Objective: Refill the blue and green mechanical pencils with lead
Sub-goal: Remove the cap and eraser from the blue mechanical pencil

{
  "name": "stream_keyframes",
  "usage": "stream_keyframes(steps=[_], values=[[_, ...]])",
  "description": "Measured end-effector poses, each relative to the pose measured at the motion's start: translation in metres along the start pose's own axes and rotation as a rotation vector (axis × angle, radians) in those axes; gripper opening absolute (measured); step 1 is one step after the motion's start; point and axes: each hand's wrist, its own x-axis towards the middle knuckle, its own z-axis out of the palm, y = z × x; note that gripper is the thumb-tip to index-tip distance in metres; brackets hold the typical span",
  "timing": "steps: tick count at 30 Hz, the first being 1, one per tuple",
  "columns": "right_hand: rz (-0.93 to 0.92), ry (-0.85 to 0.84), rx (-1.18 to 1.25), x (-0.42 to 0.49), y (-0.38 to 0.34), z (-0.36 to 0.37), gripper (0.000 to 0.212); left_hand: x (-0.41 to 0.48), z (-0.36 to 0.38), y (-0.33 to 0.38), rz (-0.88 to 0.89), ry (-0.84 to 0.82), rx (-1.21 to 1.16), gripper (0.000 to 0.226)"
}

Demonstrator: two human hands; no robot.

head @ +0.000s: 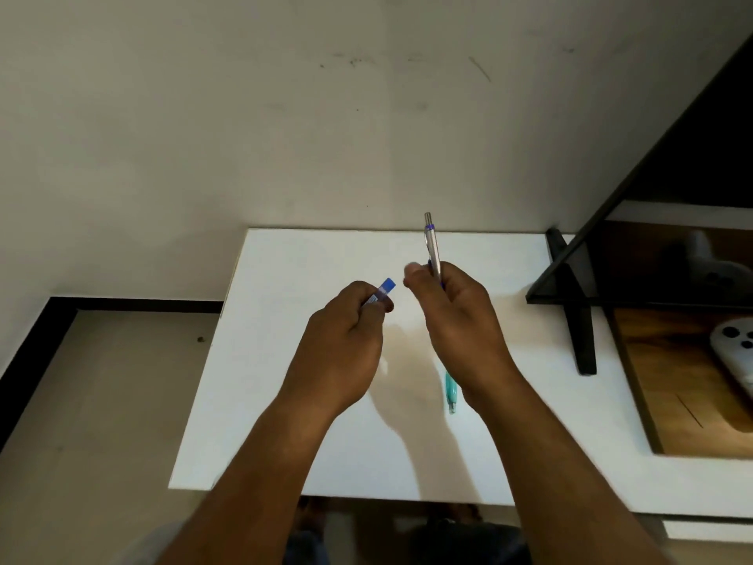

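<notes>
My right hand [456, 316] grips the blue mechanical pencil [432, 246], a silver barrel with blue trim, held upright with its push-button end pointing up above the white table [285, 401]. My left hand [346, 340] grips a small lead tube with a blue cap [385, 289], tilted toward the pencil, a short gap apart. The green mechanical pencil [451, 391] lies flat on the table under my right wrist, which partly hides it.
A black monitor [672, 197] on a black stand [578, 320] occupies the table's right side, its screen showing reflections. A pale wall rises behind the table. To the left is the floor with a dark skirting strip.
</notes>
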Motion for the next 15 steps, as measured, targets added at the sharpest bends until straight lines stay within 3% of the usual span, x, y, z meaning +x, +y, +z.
stream_keyframes(steps=[5, 15], values=[[-0.17, -0.026, -0.096, -0.001, 0.002, -0.003, 0.014, -0.007, 0.0, 0.007, 0.05, -0.079, 0.027, 0.029], [-0.068, 0.014, -0.098, 0.004, 0.005, -0.011, 0.012, -0.006, -0.002, 0.003, 0.171, 0.023, 0.186, 0.019]])
